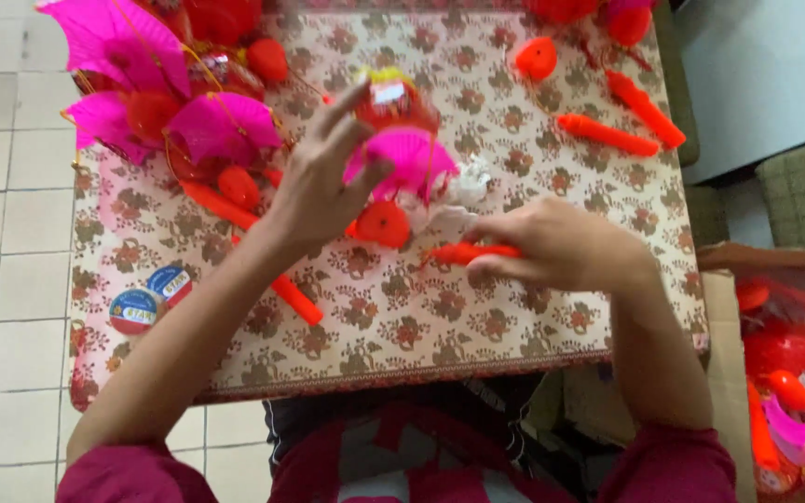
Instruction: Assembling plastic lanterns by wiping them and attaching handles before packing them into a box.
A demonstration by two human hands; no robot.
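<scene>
The left hand (323, 182) is raised over the middle of the worktop (375, 317), its grip narrow on a pink pleated lantern (402, 154) with a red top; the thumb presses the pink fan's left side while the forefinger stretches up toward the red part. The right hand (561, 244) sits just right of it, grip closed on one end of an orange stick handle (463, 252) that points left toward the lantern, its tip near a round orange disc (384, 224) below the pink fan.

The worktop carries a floral cloth. Its far left corner is crowded with a heap of pink and red lanterns (170, 102) that spills over the left edge. More orange sticks (607, 135) lie close to the far right corner, running almost to the right edge. Another long orange stick (295, 300) lies slantwise under the left forearm. Two round tape rolls (151, 298) sit just inside the left edge, touching each other.

The broadest bare cloth runs along the near edge, from below the tape rolls to the near right corner. Past the right edge, an open carton (794, 373) holds more red and pink parts.
</scene>
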